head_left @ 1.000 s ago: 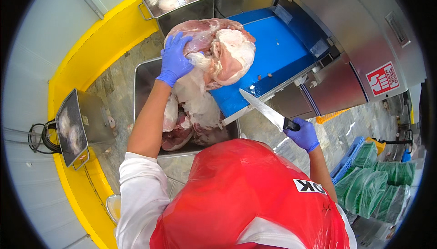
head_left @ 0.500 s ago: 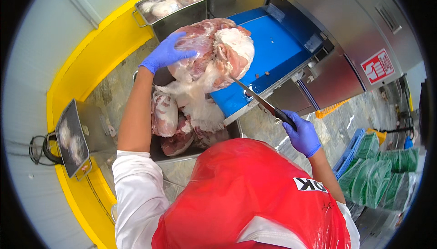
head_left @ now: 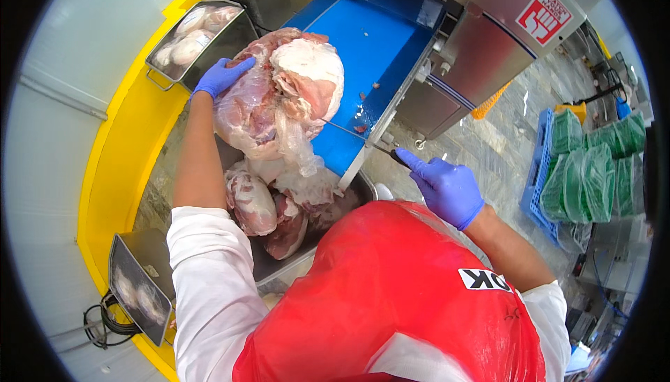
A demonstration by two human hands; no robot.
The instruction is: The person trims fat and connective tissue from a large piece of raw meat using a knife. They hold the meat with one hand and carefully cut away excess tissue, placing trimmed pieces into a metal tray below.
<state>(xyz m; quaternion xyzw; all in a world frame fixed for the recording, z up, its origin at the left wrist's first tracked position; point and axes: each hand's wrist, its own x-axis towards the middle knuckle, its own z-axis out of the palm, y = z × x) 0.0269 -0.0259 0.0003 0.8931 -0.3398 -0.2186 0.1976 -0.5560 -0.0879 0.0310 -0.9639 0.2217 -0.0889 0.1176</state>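
Observation:
A large piece of raw meat, pink with a broad white fat cap, lies at the near left end of a blue conveyor belt. My left hand, in a purple glove, grips its upper left side. In my gloved right hand is a knife with a dark handle, index finger stretched along it. Its thin blade points left, with the tip at the meat's lower right edge. A loose whitish membrane hangs from the meat's front. Below, a metal tub holds several smaller cuts.
Another metal bin with pale meat pieces stands at the far left. A tilted metal bin is at the near left. Steel machine housing borders the belt. Bagged green items and a blue crate are at right.
The whole view has turned, shifting the meat and belt leftward in the picture. My left hand's fingers are less spread over the meat. The knife lies flatter, its tip still by the meat.

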